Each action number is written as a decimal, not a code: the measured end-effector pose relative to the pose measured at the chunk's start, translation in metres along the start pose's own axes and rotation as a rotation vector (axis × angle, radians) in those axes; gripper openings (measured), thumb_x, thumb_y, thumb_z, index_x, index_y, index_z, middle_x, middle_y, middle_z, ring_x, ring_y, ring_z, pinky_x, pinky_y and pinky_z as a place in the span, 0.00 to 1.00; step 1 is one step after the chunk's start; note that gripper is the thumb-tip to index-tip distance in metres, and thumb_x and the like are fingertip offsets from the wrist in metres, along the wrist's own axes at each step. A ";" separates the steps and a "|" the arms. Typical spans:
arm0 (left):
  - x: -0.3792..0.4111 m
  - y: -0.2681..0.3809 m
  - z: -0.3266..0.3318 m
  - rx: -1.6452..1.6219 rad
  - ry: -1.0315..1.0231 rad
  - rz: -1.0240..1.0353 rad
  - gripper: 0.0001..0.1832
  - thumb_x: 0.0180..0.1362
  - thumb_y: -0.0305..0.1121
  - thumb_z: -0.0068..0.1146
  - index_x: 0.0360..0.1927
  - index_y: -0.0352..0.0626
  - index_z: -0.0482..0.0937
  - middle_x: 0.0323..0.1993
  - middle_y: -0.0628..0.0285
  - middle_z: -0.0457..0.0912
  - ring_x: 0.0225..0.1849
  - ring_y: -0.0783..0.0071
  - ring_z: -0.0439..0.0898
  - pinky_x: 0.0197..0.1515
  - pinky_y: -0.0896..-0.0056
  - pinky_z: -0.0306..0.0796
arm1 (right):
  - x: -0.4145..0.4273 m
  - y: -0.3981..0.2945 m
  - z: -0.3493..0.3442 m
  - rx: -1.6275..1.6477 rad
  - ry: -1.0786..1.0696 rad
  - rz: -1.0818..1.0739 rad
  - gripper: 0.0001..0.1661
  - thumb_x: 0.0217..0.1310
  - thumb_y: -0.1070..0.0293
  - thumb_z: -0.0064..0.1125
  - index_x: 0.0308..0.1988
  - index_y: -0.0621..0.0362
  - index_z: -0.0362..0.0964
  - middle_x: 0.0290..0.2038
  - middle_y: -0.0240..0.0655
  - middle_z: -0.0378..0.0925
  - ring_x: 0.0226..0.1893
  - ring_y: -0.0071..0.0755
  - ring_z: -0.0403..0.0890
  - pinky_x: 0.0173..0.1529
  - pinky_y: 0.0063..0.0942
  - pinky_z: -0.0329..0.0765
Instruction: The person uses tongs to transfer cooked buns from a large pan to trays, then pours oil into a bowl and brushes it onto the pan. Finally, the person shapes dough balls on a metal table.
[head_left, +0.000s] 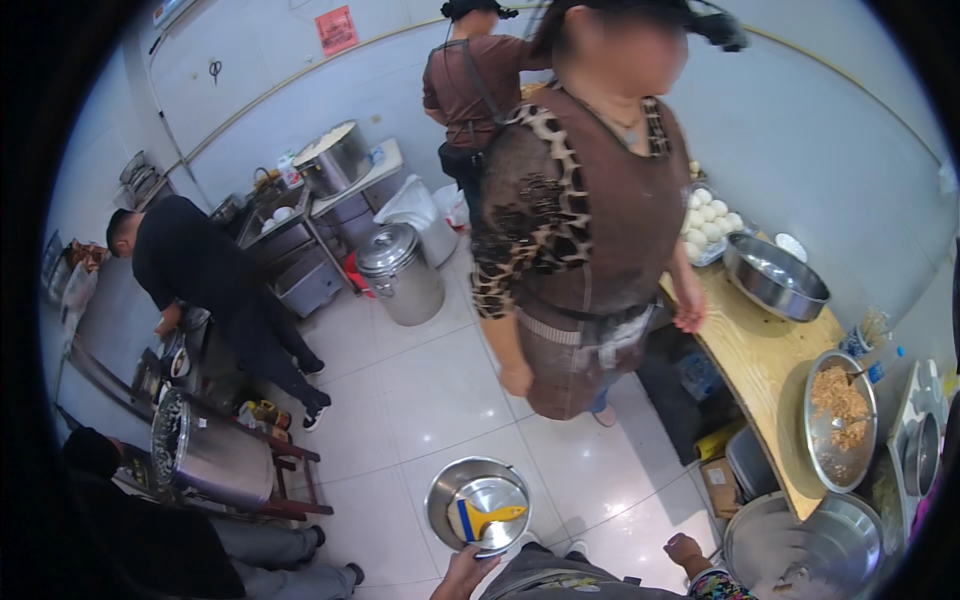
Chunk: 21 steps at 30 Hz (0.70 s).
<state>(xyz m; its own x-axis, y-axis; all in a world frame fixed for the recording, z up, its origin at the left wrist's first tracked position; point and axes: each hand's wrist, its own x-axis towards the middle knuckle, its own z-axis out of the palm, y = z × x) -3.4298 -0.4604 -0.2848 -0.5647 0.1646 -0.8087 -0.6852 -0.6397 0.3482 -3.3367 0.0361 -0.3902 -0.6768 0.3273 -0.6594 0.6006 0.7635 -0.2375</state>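
Note:
My left hand (466, 570) grips the near rim of a round stainless steel bowl (442, 487) held out over the tiled floor. A brush (491, 514) with a yellow handle, blue band and pale bristles lies in the bowl. My right hand (682, 550) hangs at my side with its fingers curled in and nothing visible in it. To its right stands a large steel basin (840, 536), below the end of the wooden worktop.
A co-worker in a brown apron (592, 300) stands in front of me. The wooden worktop (757, 352) carries a steel bowl of filling (840, 405) and a steel basin (776, 277). Left stand a lidded steel pot (405, 285), a tall steel drum (225, 454) and other people.

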 end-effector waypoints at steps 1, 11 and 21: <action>0.007 0.004 -0.008 -0.049 -0.030 -0.054 0.20 0.58 0.25 0.39 0.53 0.27 0.59 0.46 0.44 0.71 0.45 0.51 0.76 0.46 0.62 0.75 | 0.003 -0.013 0.002 0.016 0.023 -0.013 0.19 0.46 0.52 0.58 0.37 0.52 0.72 0.38 0.42 0.78 0.43 0.45 0.77 0.49 0.37 0.73; 0.065 0.118 -0.047 -0.057 -0.041 0.014 0.20 0.61 0.29 0.37 0.55 0.29 0.58 0.46 0.46 0.72 0.41 0.54 0.78 0.38 0.67 0.79 | 0.067 -0.265 0.041 0.077 -0.158 -0.403 0.22 0.51 0.51 0.54 0.39 0.57 0.72 0.35 0.43 0.78 0.40 0.45 0.78 0.45 0.36 0.73; 0.091 0.349 -0.054 0.281 0.037 0.175 0.21 0.60 0.26 0.38 0.58 0.39 0.55 0.47 0.50 0.71 0.40 0.58 0.79 0.35 0.64 0.79 | 0.117 -0.578 0.034 0.062 -0.049 -0.616 0.21 0.51 0.55 0.55 0.40 0.59 0.71 0.32 0.42 0.78 0.35 0.42 0.79 0.41 0.34 0.74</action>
<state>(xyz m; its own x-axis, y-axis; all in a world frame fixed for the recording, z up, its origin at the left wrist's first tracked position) -3.6956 -0.7093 -0.2627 -0.6717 0.0401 -0.7397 -0.6821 -0.4230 0.5965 -3.7490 -0.3859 -0.3541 -0.8875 -0.1904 -0.4196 0.1305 0.7695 -0.6252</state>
